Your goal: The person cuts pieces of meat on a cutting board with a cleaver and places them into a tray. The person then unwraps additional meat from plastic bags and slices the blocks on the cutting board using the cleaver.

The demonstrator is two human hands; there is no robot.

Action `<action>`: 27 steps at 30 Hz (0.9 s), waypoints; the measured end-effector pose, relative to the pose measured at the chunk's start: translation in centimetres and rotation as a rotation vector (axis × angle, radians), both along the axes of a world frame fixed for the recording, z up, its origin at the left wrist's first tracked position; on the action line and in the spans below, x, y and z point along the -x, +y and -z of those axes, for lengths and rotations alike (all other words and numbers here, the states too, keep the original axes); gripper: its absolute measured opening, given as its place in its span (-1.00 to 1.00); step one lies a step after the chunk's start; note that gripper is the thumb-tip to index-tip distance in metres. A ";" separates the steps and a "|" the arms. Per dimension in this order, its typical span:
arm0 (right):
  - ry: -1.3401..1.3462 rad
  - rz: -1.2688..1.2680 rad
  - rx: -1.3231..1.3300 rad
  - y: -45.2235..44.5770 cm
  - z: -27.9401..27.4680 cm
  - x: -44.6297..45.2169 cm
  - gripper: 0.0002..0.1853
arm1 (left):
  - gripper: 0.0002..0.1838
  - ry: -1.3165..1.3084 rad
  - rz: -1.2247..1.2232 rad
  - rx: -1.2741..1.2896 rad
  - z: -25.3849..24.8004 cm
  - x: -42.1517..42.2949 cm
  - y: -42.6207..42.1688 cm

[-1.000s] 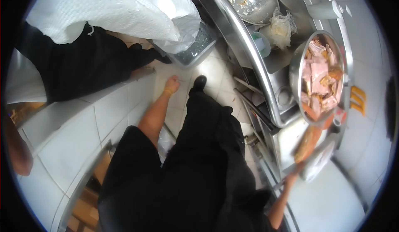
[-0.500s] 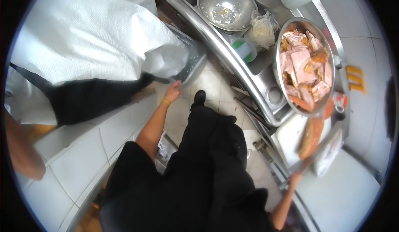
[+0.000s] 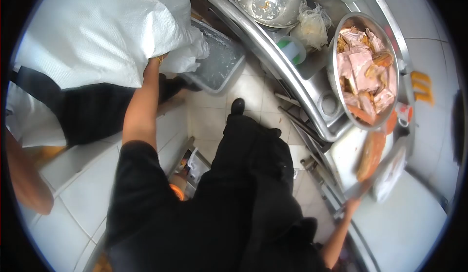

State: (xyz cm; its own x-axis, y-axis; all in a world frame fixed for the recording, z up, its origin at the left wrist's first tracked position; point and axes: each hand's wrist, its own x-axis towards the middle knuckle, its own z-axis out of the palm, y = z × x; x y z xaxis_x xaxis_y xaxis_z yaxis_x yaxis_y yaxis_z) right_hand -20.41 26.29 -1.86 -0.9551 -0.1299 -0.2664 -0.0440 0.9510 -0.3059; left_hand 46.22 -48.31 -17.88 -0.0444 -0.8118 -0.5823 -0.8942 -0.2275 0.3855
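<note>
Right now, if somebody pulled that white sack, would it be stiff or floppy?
Probably floppy: the white sack droops in creases, and its edge bunches beside the left hand. It likely won't roll, having no firm round shape. Its weight I can't tell; any contents are hidden.

All-black clothing, with one thin band at the left wrist
The black fabric short-sleeved top has a wide, loose left sleeve; below are loose black fabric trousers, a dark rounded shoe and a narrow yellowish wristband.

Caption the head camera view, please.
Left hand at a white sack, right hand holding a knife; meat fills a steel bowl.
</note>
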 end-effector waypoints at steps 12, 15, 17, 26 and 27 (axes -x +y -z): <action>0.022 -0.008 0.148 -3.3 -1.3 -2.1 -0.52 | -0.31 0.493 -0.196 -0.080 7.4 2.1 13.4; 0.102 0.019 0.108 -1.9 0.4 -1.7 -0.54 | -0.37 0.513 -0.173 -0.256 9.5 2.4 17.7; 0.050 0.041 0.068 -1.1 0.7 -0.9 -0.55 | -0.37 0.561 -0.240 -0.364 7.8 4.1 19.7; 0.160 0.004 0.083 -2.0 1.1 -2.4 -0.60 | -0.30 0.565 -0.057 -0.351 10.0 3.4 22.4; 0.200 -0.030 0.079 -2.3 1.0 -2.5 -0.61 | -0.23 0.503 -0.054 -0.289 8.8 3.7 22.4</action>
State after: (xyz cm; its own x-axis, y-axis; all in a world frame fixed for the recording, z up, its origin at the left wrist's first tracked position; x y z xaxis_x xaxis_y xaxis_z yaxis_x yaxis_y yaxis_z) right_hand -17.94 24.02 -2.85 -0.9832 -0.1723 -0.0601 -0.1394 0.9217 -0.3620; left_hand 42.53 -25.87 -26.70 -0.3362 -0.6320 -0.6983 -0.6012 -0.4267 0.6756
